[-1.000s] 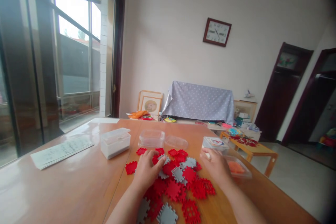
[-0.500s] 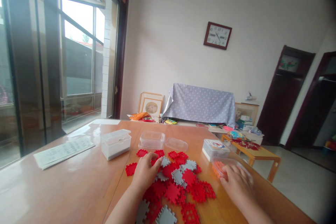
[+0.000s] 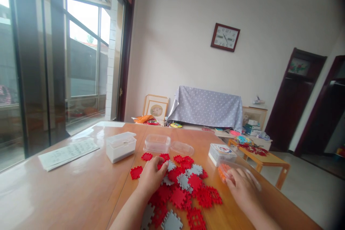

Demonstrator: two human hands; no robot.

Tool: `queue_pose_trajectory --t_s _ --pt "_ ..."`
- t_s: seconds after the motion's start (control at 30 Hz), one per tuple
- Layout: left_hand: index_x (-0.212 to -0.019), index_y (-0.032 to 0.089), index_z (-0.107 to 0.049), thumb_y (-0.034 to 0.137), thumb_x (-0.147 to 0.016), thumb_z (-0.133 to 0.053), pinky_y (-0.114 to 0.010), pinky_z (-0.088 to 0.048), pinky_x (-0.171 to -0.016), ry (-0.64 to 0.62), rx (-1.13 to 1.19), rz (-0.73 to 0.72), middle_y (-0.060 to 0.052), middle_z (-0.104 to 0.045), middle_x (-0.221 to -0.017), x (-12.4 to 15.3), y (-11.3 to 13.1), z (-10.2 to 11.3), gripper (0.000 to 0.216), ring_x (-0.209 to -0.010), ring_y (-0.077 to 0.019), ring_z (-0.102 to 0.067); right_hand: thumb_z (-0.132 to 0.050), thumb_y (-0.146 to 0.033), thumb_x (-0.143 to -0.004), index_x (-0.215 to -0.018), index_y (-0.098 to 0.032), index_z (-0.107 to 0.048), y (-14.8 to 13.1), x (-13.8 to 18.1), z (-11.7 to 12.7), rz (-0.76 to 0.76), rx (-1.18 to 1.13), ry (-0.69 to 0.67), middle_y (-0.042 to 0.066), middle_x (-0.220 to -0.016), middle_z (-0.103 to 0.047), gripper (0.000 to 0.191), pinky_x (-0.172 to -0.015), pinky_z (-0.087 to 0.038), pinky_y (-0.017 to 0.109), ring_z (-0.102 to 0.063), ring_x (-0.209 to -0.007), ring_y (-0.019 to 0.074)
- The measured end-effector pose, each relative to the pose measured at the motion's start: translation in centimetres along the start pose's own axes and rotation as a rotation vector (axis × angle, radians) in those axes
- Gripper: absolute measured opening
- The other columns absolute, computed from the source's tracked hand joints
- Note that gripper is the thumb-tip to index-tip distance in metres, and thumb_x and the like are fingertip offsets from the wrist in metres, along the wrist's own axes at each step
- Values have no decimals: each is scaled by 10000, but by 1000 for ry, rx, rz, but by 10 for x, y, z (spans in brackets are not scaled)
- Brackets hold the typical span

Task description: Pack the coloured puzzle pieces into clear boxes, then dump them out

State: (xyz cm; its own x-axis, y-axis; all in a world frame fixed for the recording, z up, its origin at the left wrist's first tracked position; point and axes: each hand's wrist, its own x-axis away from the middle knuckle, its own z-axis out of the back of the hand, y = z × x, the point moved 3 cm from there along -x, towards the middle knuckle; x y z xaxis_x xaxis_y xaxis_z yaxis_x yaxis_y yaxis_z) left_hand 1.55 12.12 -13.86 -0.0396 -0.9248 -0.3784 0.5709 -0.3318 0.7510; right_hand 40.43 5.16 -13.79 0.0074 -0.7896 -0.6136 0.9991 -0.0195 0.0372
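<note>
At the far left side of a pile of toothed interlocking plastic squares, my left hand (image 3: 151, 175) has its fingers curled, with a red square (image 3: 160, 166) showing between finger and thumb. Red squares (image 3: 178, 197) and grey squares (image 3: 184, 181) overlap in the middle of the table, some solid and some with windows. On the right, my right hand (image 3: 242, 186) is closed over a clear plastic container (image 3: 249, 169) that holds orange pieces (image 3: 223, 171). Its fingertips are at the container's near left side, and the palm hides much of the container.
A lidded white box (image 3: 121, 148), a clear tub (image 3: 157, 143) and a clear lid (image 3: 182, 148) stand behind the pile. Another clear box (image 3: 222, 153) sits beyond my right hand. Printed sheets (image 3: 68, 153) lie at left. The table's right edge (image 3: 285, 198) runs past my right arm.
The whole view has shifted slightly to the right. Both hands stay at the same places, with no visible change in what they touch.
</note>
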Motion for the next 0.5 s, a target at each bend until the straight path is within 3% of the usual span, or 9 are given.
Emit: queue_pose_trajectory --t_s 0.13,0.3,0.4,0.5 --pt "-994 203 -681 503 -901 -544 -316 -460 -847 27 21 -16 -85 -729 -1039 2 4 3 342 -997 -247 -656 -519 -289 -872 -845 -268 -624 -22 -8 16 48 -93 29 64 -877 -644 111 -823 -410 405 -574 -892 275" --pt "-936 197 -664 506 -882 -582 -309 -462 -827 48 203 7 -66 -719 -988 6 17 7 324 -939 -228 -649 -523 -329 -915 -882 -289 -646 -79 -21 38 160 -319 16 65 -936 -654 134 -853 -446 415 -589 -936 272" --pt "-899 179 -637 573 -872 -596 -280 -470 -744 24 543 115 -51 -691 -877 6 21 5 397 -844 -199 -635 -543 -295 -925 -904 -285 -641 -122 -28 53 254 -462 25 61 -962 -654 100 -854 -467 405 -591 -941 259" --pt "-981 176 -608 650 -833 -632 -281 -504 -733 -42 1040 388 -57 -682 -877 8 18 2 497 -827 -192 -654 -521 -219 -941 -926 -265 -619 -162 -35 67 367 -585 46 52 -964 -644 110 -852 -479 390 -589 -946 237"
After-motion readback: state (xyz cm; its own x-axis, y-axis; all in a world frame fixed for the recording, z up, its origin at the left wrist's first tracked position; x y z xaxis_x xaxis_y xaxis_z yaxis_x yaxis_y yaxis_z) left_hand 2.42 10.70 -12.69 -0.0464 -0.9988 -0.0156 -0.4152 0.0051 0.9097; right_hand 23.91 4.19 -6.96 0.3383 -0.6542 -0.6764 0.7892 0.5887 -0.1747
